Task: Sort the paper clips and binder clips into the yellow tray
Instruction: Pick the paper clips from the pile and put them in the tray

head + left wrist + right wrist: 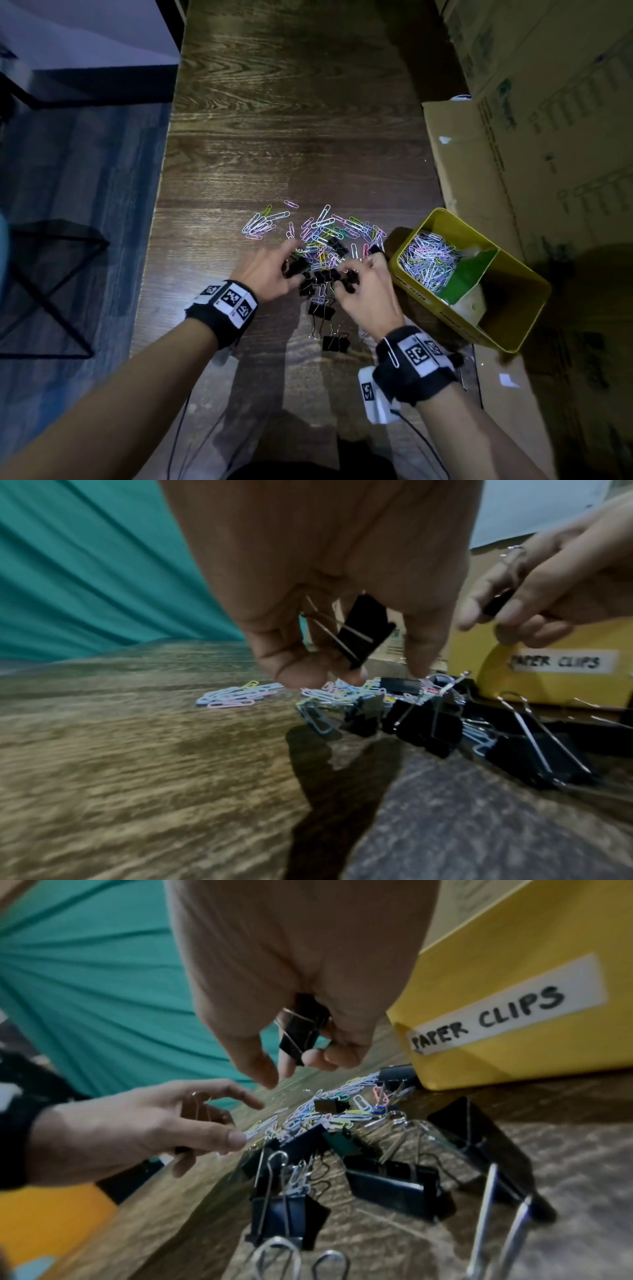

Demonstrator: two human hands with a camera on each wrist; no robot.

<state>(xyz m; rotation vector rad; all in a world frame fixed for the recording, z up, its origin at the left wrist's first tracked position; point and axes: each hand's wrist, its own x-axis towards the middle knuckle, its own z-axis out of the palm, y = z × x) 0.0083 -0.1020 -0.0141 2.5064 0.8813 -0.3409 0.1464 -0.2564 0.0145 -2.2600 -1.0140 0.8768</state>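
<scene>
Pastel paper clips [329,229] lie scattered on the wooden table [291,120], mixed with black binder clips [320,310]. My left hand [270,270] hovers over the pile and holds a black binder clip [365,631] between its curled fingers. My right hand [363,284] grips another black binder clip [301,1031] in its curled fingers. To the right stands the yellow tray [513,277], its front labelled "PAPER CLIPS" [486,1020]. Its left compartment holds many paper clips [428,260]; a green divider [469,274] splits it.
Large cardboard boxes [534,144] line the table's right side, right behind the tray. The table's left edge drops to a blue floor with a black metal frame [51,274]. Cables run from my wrists toward my body.
</scene>
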